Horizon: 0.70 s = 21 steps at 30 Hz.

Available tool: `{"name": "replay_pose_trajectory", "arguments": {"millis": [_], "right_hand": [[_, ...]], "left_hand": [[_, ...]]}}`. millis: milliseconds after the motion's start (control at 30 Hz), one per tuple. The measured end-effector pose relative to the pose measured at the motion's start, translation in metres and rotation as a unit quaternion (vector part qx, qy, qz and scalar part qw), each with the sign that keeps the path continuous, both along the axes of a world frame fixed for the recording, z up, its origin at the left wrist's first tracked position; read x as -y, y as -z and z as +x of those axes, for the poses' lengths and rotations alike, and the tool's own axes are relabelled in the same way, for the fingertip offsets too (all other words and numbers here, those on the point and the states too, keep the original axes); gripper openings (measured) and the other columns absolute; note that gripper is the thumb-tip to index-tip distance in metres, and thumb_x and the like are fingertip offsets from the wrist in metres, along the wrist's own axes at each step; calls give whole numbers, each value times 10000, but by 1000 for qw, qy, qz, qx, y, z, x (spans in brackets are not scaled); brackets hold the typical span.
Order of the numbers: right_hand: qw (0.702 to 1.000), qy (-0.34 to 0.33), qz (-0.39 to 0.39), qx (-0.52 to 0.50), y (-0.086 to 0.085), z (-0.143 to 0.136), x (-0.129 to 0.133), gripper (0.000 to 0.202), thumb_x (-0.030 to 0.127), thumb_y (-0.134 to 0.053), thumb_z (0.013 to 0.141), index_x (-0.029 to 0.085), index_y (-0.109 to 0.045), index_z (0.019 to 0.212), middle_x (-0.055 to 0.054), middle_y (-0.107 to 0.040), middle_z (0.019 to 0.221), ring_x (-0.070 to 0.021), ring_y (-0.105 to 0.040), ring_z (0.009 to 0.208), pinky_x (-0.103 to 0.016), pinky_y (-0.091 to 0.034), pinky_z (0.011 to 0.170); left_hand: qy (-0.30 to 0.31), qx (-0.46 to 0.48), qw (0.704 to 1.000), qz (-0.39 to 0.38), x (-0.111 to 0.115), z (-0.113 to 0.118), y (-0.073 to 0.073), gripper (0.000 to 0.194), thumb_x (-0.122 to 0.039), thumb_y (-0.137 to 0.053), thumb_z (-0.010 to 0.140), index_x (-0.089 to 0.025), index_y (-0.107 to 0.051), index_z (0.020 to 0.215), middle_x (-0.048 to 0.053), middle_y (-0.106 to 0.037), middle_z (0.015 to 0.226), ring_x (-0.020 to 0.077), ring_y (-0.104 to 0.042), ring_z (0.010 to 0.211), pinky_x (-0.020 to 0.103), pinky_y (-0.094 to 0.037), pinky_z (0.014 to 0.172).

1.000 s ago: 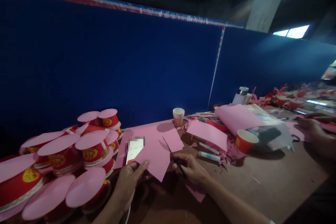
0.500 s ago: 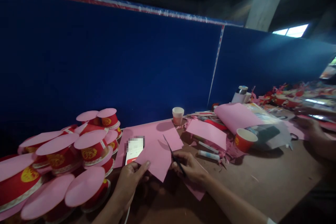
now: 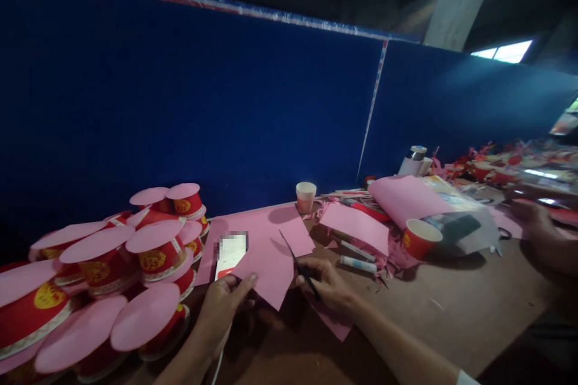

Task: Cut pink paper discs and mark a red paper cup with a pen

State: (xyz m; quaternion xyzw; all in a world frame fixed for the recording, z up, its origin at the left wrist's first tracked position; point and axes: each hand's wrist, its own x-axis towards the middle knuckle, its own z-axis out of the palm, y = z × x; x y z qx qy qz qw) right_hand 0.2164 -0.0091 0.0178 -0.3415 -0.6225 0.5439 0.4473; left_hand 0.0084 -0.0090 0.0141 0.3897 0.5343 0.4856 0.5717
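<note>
Pinched between the thumb and fingers of my left hand [image 3: 230,301] is a sheet of pink paper [image 3: 269,271] with an angular lower edge. My right hand [image 3: 327,286] is closed around dark scissors [image 3: 305,274], whose blades lie at the right part of that sheet. Under the sheet's left side, a phone [image 3: 231,255] with a lit screen rests on a larger pink sheet [image 3: 289,222]. Another pink piece [image 3: 334,320] lies beneath my right hand.
Red cups with pink discs [image 3: 153,246] crowd the left side. A white cup [image 3: 306,197] stands at the back, a red paper cup [image 3: 421,239] at the right. A glue stick [image 3: 358,264] and paper scraps lie between. Another person's hand [image 3: 542,228] is at far right.
The whole view has shifted very slightly. Both hands, the sheet and the scissors keep almost the same positions.
</note>
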Motion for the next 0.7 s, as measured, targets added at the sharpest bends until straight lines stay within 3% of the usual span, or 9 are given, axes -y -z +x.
{"name": "replay_pose_trajectory", "arguments": {"millis": [133, 400, 700], "right_hand": [[1000, 5, -6, -3, 2, 0, 0, 279, 340, -625, 762, 154, -679, 963, -21, -650, 743, -133, -544, 632, -233, -431, 593], [999, 22, -15, 24, 7, 3, 1, 316, 374, -615, 774, 155, -666, 995, 7, -574, 620, -75, -421, 478, -183, -341, 434], [999, 14, -8, 35, 14, 6, -2, 393, 417, -620, 756, 151, -646, 1044, 8, -569, 581, -124, -511, 562, -217, -414, 513]], "left_hand": [[-2, 0, 1000, -3, 1, 1, -3, 287, -375, -739, 588, -136, -580, 574, 14, -636, 597, 128, -584, 581, 219, -492, 542], [15, 7, 1000, 3, -4, -4, 5, 290, -381, -722, 621, -145, -559, 581, -20, -617, 584, 110, -575, 575, 213, -492, 560], [3, 19, 1000, -3, 0, -2, 0, 288, -376, -731, 608, -143, -563, 595, -10, -626, 591, 116, -580, 578, 215, -482, 547]]}}
